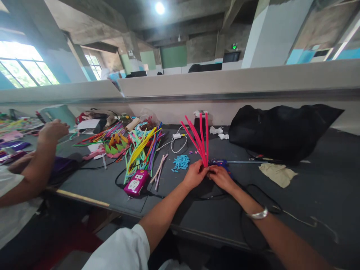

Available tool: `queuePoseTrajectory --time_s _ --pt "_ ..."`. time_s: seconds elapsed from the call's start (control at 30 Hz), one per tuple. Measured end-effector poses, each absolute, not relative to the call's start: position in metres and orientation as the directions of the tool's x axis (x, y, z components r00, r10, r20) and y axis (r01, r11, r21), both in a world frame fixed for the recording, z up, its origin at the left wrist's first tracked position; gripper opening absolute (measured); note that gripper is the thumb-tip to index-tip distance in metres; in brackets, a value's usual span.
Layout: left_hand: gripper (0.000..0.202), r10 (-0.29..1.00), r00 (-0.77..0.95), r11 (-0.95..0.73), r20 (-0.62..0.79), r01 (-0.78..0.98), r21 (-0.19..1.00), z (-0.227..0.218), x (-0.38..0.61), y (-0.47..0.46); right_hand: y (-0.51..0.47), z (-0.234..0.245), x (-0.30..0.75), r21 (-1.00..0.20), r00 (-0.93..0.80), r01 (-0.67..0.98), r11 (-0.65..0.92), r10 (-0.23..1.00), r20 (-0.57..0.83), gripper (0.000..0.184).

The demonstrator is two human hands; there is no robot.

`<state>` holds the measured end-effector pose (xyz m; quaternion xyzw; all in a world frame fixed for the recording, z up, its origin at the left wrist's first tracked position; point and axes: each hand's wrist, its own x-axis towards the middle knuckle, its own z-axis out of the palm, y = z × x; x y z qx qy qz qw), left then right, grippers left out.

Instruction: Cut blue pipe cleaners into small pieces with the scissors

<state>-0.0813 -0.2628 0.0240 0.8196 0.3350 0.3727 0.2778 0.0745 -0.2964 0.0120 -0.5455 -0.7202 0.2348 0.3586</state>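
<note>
Several bright pink pipe cleaners (pixel 201 144) stand up in a fan above the desk, gathered at their lower ends. My left hand (pixel 195 174) is closed around that lower end. Fingers of my right hand (pixel 221 177) pinch at the same spot, touching my left fingertips; the exact join is hidden. Just behind my right hand lies a blue tool (pixel 221 162), partly covered, possibly a glue gun. A heap of short light-blue pieces (pixel 180 163) is left of my hands, with pale pink and purple pipe cleaners (pixel 160 170) beside it.
A purple box with a cable (pixel 137 183) sits near the front edge. Behind it is a pile of colourful pipe cleaners (pixel 140 150). A large black bag (pixel 278 131) and beige cloth (pixel 278 174) lie right. Another person's arm (pixel 45 161) reaches over the desk at left.
</note>
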Motion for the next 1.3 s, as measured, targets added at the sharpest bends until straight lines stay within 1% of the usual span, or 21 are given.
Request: queuePoseTrajectory --time_s 0.1,0.23,0.3,0.4,0.57,0.67,0.77,0.87,1.0,1.17,1.3 --pt "0.019 0.776 0.492 -0.585 0.395 0.328 0.741 0.019 -0.080 -0.260 -0.299 0.009 0.071 -0.718 -0.115 0.637 0.281 0.955 0.272 0.021" --pt "0.019 0.797 0.478 -0.528 0.369 0.257 0.809 0.015 -0.079 -0.257 -0.302 0.005 0.069 -0.708 -0.089 0.657 0.260 0.959 0.270 0.021" --pt "0.019 0.797 0.477 -0.519 0.370 0.229 0.823 0.015 -0.079 -0.257 -0.303 0.005 0.067 -0.699 -0.076 0.668 0.255 0.958 0.278 0.021" --pt "0.020 0.774 0.493 -0.556 0.397 0.231 0.798 0.017 -0.080 -0.258 -0.306 0.005 0.066 -0.687 -0.071 0.674 0.271 0.950 0.305 0.023" --pt "0.021 0.758 0.492 -0.614 0.428 0.315 0.724 0.019 -0.080 -0.263 -0.309 0.005 0.068 -0.676 -0.068 0.672 0.302 0.934 0.350 0.021" --pt "0.018 0.761 0.502 -0.608 0.410 0.332 0.721 0.021 -0.079 -0.265 -0.309 0.004 0.069 -0.670 -0.050 0.684 0.287 0.936 0.349 0.019" --pt "0.016 0.743 0.516 -0.630 0.427 0.323 0.706 0.023 -0.079 -0.267 -0.309 0.005 0.069 -0.671 -0.035 0.689 0.276 0.936 0.349 0.020" --pt "0.018 0.754 0.492 -0.631 0.435 0.363 0.686 0.023 -0.079 -0.269 -0.310 0.006 0.069 -0.674 -0.058 0.673 0.305 0.930 0.363 0.021" --pt "0.014 0.764 0.509 -0.612 0.397 0.375 0.697 0.023 -0.079 -0.270 -0.309 0.003 0.071 -0.672 -0.099 0.657 0.341 0.923 0.371 0.020" --pt "0.015 0.737 0.538 -0.629 0.410 0.323 0.707 0.022 -0.080 -0.270 -0.306 -0.001 0.074 -0.663 -0.060 0.691 0.287 0.938 0.342 0.016" --pt "0.015 0.776 0.507 -0.570 0.375 0.310 0.761 0.020 -0.080 -0.270 -0.307 0.001 0.073 -0.670 -0.071 0.688 0.280 0.944 0.321 0.018"
